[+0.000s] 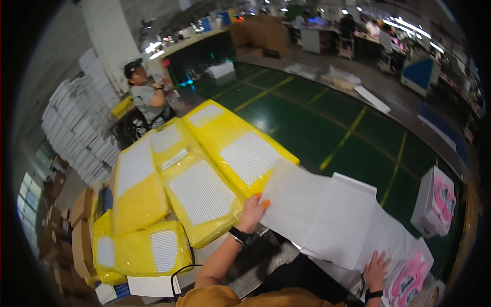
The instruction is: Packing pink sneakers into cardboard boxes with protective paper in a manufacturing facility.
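Observation:
A large white sheet (302, 204), thin and folded or layered, stretches across the bench in front of me. My left hand (250, 213), with orange covers on its fingertips, pinches the sheet's left edge. Fingers spread, my right hand (377, 272) rests on the white material's lower right part. Beside that hand is a pink printed picture (406, 280) on a white surface. Yellow plastic-wrapped packs with white patterned contents, such as the pack (202, 192), lie just left of my left hand.
Another white box with a pink print (432, 202) stands at right on the green floor (307, 123). A seated person (146, 94) is at the far left, near tall stacks of white flat pieces (76, 128). Cardboard boxes (82, 245) line the left side. Workstations are farther back.

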`<control>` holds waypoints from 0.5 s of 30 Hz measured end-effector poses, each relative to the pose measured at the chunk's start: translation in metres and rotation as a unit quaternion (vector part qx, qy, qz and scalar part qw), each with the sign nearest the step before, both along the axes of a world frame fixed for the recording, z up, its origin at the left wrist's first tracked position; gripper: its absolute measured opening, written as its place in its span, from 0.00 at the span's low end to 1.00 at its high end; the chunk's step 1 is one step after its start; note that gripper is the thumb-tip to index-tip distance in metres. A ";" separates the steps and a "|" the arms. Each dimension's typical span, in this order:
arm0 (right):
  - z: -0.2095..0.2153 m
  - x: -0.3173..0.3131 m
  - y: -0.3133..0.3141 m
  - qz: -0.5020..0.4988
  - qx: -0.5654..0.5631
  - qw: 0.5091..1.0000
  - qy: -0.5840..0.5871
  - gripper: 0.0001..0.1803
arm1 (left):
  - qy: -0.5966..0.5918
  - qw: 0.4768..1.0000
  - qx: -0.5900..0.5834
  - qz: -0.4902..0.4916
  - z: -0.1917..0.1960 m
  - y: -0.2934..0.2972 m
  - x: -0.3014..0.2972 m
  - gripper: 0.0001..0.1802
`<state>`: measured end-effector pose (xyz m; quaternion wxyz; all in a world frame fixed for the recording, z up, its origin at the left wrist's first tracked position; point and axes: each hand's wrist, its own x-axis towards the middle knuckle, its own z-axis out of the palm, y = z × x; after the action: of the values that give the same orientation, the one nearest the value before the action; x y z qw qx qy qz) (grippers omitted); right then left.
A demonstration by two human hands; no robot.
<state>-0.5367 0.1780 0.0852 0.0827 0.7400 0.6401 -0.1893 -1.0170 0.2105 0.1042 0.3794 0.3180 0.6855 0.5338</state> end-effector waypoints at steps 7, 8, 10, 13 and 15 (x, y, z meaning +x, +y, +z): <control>-0.003 0.092 0.017 0.117 0.179 0.968 0.130 0.38 | -0.007 0.996 0.089 0.015 -0.009 -0.013 0.013 0.16; 0.014 0.107 0.009 0.090 0.243 0.958 0.123 0.38 | -0.012 0.996 0.082 0.020 -0.007 -0.014 0.011 0.16; 0.022 0.180 -0.007 0.090 0.410 0.907 -0.047 0.40 | -0.066 0.996 0.063 -0.001 0.003 -0.010 0.008 0.17; 0.126 0.131 -0.030 0.120 0.358 0.860 -0.343 0.38 | 0.004 1.000 0.015 0.017 0.008 -0.009 0.003 0.15; 0.134 0.139 -0.040 0.095 0.332 0.889 -0.301 0.38 | -0.021 0.999 0.039 0.012 0.006 -0.003 0.004 0.15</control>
<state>-0.3978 0.1383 0.2193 0.0387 0.6815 0.6770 0.2751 -1.0133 0.2074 0.1099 0.3743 0.3129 0.6603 0.5710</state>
